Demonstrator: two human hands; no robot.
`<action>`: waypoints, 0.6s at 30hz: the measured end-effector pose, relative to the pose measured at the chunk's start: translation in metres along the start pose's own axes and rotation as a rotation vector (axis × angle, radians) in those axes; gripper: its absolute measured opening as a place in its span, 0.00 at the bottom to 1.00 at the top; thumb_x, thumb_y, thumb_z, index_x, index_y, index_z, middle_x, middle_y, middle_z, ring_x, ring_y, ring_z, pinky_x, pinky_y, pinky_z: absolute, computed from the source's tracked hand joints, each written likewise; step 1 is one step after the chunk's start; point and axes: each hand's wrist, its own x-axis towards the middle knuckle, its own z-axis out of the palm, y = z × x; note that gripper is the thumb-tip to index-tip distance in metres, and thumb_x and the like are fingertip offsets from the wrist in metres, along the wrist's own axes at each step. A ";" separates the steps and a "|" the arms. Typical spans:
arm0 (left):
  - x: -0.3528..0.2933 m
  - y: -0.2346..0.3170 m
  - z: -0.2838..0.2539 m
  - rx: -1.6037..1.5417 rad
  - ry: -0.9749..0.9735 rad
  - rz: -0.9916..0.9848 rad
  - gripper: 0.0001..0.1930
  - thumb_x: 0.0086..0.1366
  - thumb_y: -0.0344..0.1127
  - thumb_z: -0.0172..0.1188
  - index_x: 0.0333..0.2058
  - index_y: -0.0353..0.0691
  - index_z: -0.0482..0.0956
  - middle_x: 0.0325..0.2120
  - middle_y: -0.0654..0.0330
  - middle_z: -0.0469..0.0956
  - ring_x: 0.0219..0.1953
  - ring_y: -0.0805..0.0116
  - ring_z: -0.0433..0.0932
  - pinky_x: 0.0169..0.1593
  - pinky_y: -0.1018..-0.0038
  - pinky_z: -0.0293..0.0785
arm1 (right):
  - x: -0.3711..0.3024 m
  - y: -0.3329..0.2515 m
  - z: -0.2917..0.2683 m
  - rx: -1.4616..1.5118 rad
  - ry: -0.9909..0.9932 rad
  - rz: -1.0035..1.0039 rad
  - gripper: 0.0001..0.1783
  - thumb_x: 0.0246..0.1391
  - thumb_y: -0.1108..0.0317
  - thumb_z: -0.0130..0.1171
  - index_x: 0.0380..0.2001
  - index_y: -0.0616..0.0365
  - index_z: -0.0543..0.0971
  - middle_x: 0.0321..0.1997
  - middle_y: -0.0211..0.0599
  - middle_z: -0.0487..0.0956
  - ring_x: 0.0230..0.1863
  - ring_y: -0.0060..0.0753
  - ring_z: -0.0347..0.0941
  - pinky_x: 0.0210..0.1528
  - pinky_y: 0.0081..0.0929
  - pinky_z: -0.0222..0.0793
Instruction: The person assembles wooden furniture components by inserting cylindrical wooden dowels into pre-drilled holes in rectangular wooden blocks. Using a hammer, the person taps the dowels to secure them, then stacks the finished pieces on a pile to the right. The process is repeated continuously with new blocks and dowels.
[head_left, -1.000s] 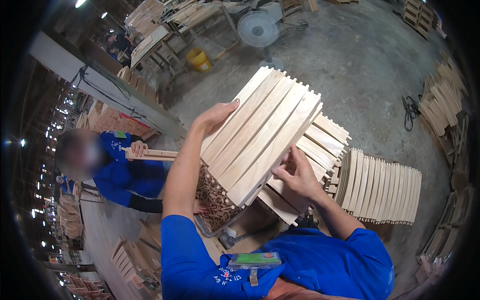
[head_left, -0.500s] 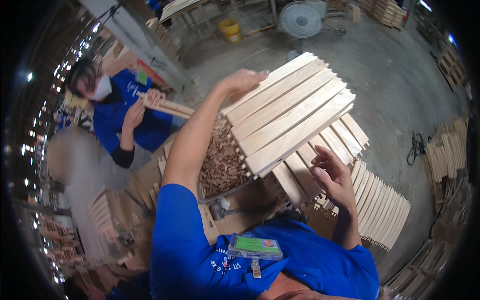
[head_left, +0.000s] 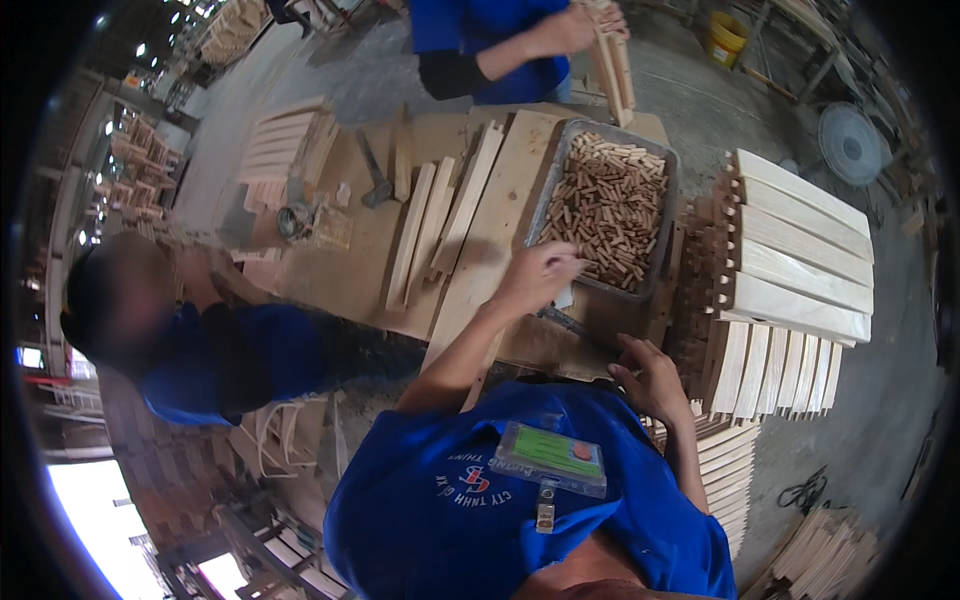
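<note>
My left hand (head_left: 540, 277) is over the near left corner of a grey plastic bin (head_left: 672, 215) heaped with short wooden dowels (head_left: 615, 200). Its fingers are bent and blurred; whether they hold anything does not show. Below it, a dark bar-shaped tool (head_left: 572, 322) lies on the bench, a small whitish piece beside it. My right hand (head_left: 652, 378) hovers empty near the bench edge, fingers loosely apart. To its right, a slatted wooden panel (head_left: 800, 245) rests on a stack of similar panels (head_left: 775, 370), pegs showing along its left edge.
Loose wooden strips (head_left: 430, 235) and a hammer (head_left: 375, 175) lie on the bench (head_left: 345, 265). One co-worker (head_left: 490, 50) holds wooden pieces across the bench; another (head_left: 240, 350) is at the left. A fan (head_left: 850, 143) and a yellow bucket (head_left: 725, 40) stand on the floor.
The view has swung left. My left hand has let go of the slatted panel, which now rests on the stack, and has moved to the dowel bin. My right hand has come back toward my body.
</note>
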 end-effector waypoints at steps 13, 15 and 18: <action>-0.085 -0.165 -0.162 0.524 0.718 -0.304 0.20 0.67 0.46 0.66 0.50 0.37 0.85 0.45 0.46 0.86 0.49 0.48 0.85 0.54 0.59 0.79 | 0.082 0.023 0.088 -0.382 -0.181 -0.007 0.32 0.60 0.56 0.67 0.64 0.58 0.75 0.55 0.56 0.77 0.57 0.61 0.77 0.60 0.49 0.75; -0.076 -0.163 -0.151 0.541 0.697 -0.298 0.20 0.67 0.45 0.65 0.50 0.37 0.84 0.45 0.44 0.85 0.48 0.45 0.85 0.53 0.56 0.79 | 0.084 0.026 0.094 -0.404 -0.160 0.032 0.31 0.60 0.56 0.67 0.63 0.59 0.76 0.55 0.56 0.78 0.59 0.60 0.76 0.61 0.48 0.73; -0.058 -0.159 -0.141 0.552 0.616 -0.285 0.21 0.67 0.44 0.65 0.51 0.35 0.84 0.44 0.44 0.85 0.50 0.44 0.83 0.55 0.54 0.77 | 0.084 0.031 0.100 -0.418 -0.134 0.038 0.31 0.59 0.58 0.68 0.63 0.60 0.76 0.55 0.56 0.78 0.59 0.60 0.75 0.61 0.47 0.73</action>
